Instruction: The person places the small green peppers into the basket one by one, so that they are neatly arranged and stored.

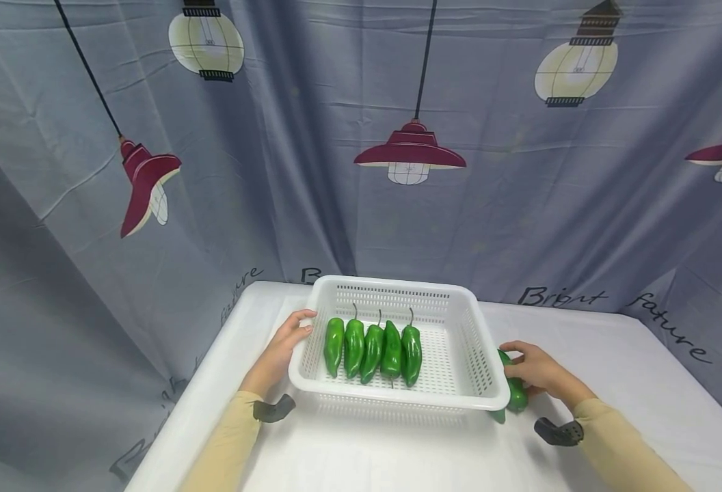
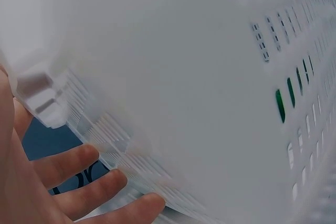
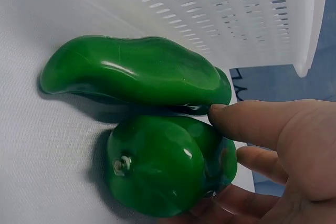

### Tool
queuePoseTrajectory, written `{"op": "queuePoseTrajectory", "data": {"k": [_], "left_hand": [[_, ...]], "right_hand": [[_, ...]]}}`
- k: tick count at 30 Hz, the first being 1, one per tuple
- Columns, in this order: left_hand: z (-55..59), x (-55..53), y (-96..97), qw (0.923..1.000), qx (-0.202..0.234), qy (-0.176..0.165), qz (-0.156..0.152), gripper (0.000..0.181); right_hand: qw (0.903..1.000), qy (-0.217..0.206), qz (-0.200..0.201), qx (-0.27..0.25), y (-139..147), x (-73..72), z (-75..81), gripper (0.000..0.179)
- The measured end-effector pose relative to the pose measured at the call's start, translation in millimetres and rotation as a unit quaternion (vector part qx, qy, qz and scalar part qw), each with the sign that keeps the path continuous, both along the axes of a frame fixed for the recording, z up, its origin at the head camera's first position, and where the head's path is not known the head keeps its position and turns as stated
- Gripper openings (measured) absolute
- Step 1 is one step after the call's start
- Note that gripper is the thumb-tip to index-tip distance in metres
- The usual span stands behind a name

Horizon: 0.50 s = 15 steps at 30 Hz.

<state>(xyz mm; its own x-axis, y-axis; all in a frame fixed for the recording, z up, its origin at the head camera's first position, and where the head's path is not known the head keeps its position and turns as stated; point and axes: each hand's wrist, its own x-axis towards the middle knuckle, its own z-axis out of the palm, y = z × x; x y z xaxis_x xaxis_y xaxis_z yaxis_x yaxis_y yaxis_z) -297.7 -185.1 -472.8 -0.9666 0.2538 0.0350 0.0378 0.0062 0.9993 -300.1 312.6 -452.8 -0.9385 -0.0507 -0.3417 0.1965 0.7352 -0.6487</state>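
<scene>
A white slotted plastic basket (image 1: pixel 459 348) holds several long green peppers (image 1: pixel 372 348) lined up side by side in its left half. My left hand (image 1: pixel 284 342) is at the basket's left end, fingertips touching its rim. In the left wrist view its fingers (image 2: pixel 86 198) lie fairly straight against the outside of the white wall. On the table to the right of the basket, my right hand (image 1: pixel 536 372) holds a rounded green pepper (image 3: pixel 155 166) between thumb and fingers at its far end. A long green pepper (image 3: pixel 131 72) lies beside it, against the basket's outer wall.
The basket stands on a white-covered table (image 1: pixel 410 451). Behind hangs a grey-blue curtain (image 1: pixel 490 225) printed with lamps and lettering. A dark band-like device (image 1: pixel 273 408) is at the left wrist and another (image 1: pixel 558 432) at the right.
</scene>
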Motion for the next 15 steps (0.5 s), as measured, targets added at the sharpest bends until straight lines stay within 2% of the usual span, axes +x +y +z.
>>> {"op": "queuePoseTrajectory", "data": {"k": [15], "left_hand": [[0.3, 0.3, -0.2, 0.9999, -0.014, 0.002, 0.004, 0.042]], "right_hand": [[0.9998, -0.004, -0.004, -0.017, 3.2, 0.7, 1.7, 0.068]]}}
